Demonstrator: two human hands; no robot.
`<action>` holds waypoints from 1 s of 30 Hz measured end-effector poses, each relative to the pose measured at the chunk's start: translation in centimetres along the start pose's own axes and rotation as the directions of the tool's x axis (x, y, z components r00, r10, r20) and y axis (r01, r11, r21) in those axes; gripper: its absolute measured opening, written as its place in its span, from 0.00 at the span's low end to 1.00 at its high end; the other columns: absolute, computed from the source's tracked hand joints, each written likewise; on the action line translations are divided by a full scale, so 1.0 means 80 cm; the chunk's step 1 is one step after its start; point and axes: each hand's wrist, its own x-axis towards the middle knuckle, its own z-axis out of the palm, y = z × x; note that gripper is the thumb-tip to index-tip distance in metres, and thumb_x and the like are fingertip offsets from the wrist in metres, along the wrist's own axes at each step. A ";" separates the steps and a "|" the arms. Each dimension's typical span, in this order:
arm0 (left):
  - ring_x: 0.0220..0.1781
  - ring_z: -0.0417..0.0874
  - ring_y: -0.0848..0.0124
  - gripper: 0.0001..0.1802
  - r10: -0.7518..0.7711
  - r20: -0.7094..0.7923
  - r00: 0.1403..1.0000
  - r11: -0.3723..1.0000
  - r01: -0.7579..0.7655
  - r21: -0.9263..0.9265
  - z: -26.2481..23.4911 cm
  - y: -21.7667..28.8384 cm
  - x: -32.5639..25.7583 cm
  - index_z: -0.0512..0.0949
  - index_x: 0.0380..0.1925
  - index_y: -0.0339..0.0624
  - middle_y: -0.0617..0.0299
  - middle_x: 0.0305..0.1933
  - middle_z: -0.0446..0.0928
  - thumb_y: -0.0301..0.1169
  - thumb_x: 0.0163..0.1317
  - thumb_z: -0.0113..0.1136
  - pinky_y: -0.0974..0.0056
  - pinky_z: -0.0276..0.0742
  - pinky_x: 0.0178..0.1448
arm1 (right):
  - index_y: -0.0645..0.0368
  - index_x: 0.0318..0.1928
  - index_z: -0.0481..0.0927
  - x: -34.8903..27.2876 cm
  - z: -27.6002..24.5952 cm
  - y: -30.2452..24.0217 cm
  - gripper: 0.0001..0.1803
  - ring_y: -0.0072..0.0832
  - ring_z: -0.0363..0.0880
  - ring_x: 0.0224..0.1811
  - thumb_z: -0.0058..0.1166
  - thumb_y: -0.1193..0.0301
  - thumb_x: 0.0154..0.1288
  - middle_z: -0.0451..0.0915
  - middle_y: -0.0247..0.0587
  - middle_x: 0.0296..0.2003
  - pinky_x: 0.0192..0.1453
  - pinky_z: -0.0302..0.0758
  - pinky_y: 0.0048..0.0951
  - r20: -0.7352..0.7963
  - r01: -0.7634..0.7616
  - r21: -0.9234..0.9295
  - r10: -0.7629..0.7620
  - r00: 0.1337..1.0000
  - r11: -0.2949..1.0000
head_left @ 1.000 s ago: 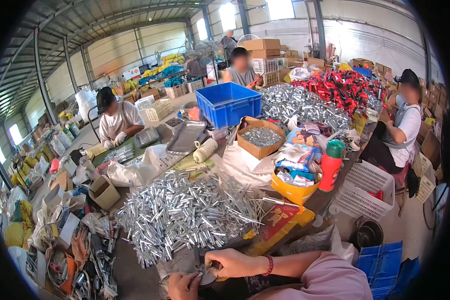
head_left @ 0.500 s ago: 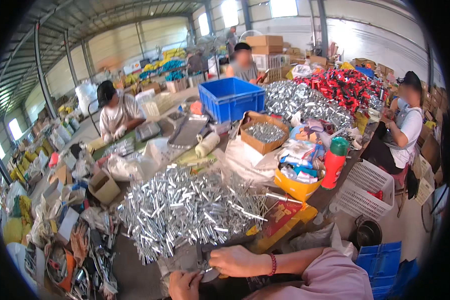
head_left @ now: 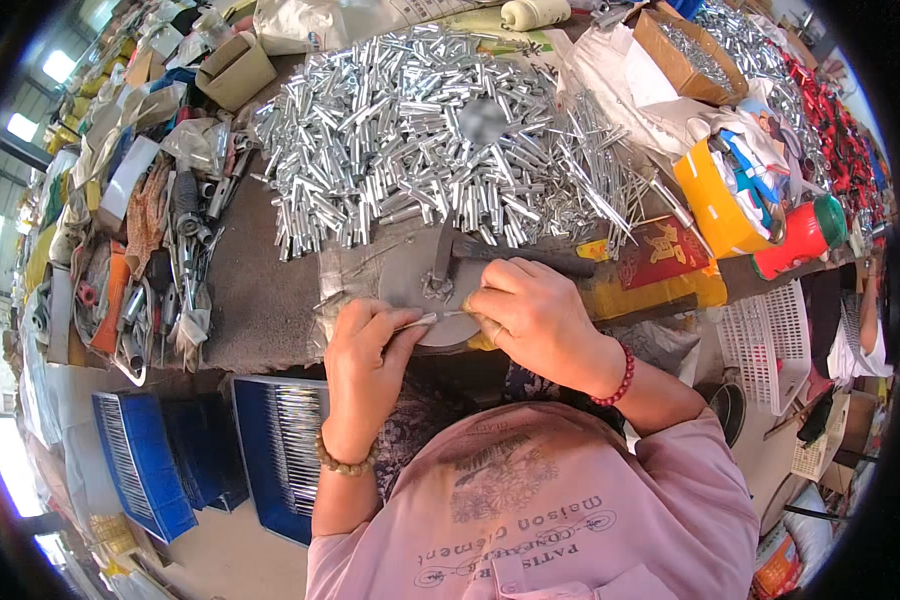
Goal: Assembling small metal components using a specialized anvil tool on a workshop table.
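Observation:
My left hand (head_left: 365,355) is closed, thumb and fingers pinching a slim silver metal rod (head_left: 415,321) above the work surface. Close to it on the right, my right hand (head_left: 540,315) also pinches with thumb and forefinger; a thin pale end shows at its fingertips, too small to tell whether it is the same rod. Beneath both sets of fingers lies a flat grey metal disc (head_left: 440,332). A hammer (head_left: 520,258) with a dark handle rests just beyond the hands. Past it spreads a large heap of short silver metal tubes (head_left: 400,140).
Thin rods (head_left: 595,165) lie right of the heap. A yellow container (head_left: 715,205) and a red bottle with a green cap (head_left: 795,240) stand at the right edge. Tools crowd the left, including an orange-handled one (head_left: 113,295). Blue crates (head_left: 245,450) holding metal pieces sit below.
The view has tipped down toward my lap, so the heap and both hands appear higher. Both hands stay close together at the table edge, and the co-workers have mostly left the picture.

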 end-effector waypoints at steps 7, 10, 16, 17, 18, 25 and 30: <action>0.40 0.82 0.58 0.10 0.005 -0.005 1.000 1.000 -0.005 0.023 -0.003 0.002 -0.008 0.89 0.39 0.41 0.56 0.36 0.80 0.24 0.55 0.77 0.58 0.77 0.43 | 0.54 0.32 0.81 -0.002 -0.003 -0.008 0.05 0.36 0.79 0.40 0.64 0.73 0.56 0.75 0.36 0.36 0.46 0.76 0.38 0.059 0.051 -0.058 -0.048 0.997 0.997; 0.39 0.82 0.58 0.11 0.001 -0.007 1.000 1.000 -0.001 0.012 -0.001 0.001 -0.006 0.90 0.39 0.41 0.56 0.37 0.80 0.23 0.54 0.77 0.58 0.78 0.43 | 0.52 0.36 0.84 0.000 -0.003 -0.005 0.07 0.33 0.79 0.38 0.65 0.74 0.55 0.74 0.32 0.34 0.44 0.76 0.35 0.065 0.090 -0.109 -0.084 0.994 0.990; 0.39 0.82 0.58 0.12 0.017 -0.028 0.999 1.000 -0.017 0.001 0.003 -0.004 -0.006 0.90 0.38 0.41 0.57 0.36 0.80 0.22 0.52 0.77 0.58 0.78 0.44 | 0.52 0.37 0.84 0.005 -0.002 -0.003 0.07 0.31 0.79 0.40 0.64 0.71 0.57 0.75 0.32 0.34 0.45 0.75 0.34 0.091 0.150 -0.112 -0.140 0.986 0.982; 0.39 0.82 0.58 0.12 0.016 -0.029 0.999 1.000 -0.016 0.002 0.003 -0.005 -0.007 0.90 0.38 0.41 0.57 0.36 0.80 0.22 0.52 0.77 0.58 0.78 0.44 | 0.53 0.37 0.84 0.006 -0.003 -0.003 0.07 0.31 0.79 0.40 0.64 0.71 0.57 0.75 0.32 0.34 0.45 0.75 0.34 0.101 0.155 -0.116 -0.144 0.984 0.981; 0.39 0.82 0.59 0.12 0.021 -0.031 0.999 1.000 -0.021 -0.005 0.003 -0.006 -0.007 0.90 0.38 0.41 0.58 0.35 0.80 0.22 0.52 0.78 0.58 0.78 0.43 | 0.53 0.37 0.84 0.006 -0.003 -0.003 0.07 0.31 0.79 0.41 0.64 0.71 0.57 0.75 0.32 0.34 0.45 0.75 0.34 0.112 0.161 -0.121 -0.148 0.983 0.980; 0.38 0.81 0.60 0.12 0.006 -0.013 1.000 0.998 -0.006 -0.058 0.003 -0.011 -0.014 0.90 0.38 0.43 0.59 0.34 0.79 0.23 0.51 0.79 0.59 0.77 0.42 | 0.53 0.37 0.85 0.006 0.006 -0.009 0.06 0.32 0.79 0.40 0.64 0.71 0.57 0.74 0.33 0.33 0.44 0.75 0.34 0.103 0.198 -0.095 -0.189 0.977 0.976; 0.37 0.82 0.59 0.11 0.010 -0.010 1.000 0.998 -0.011 -0.064 0.003 -0.009 -0.010 0.90 0.37 0.43 0.60 0.34 0.79 0.23 0.53 0.78 0.58 0.77 0.41 | 0.54 0.37 0.85 0.010 0.003 0.007 0.06 0.37 0.81 0.40 0.63 0.74 0.58 0.77 0.35 0.35 0.46 0.79 0.39 -0.024 0.113 -0.008 -0.113 0.993 0.994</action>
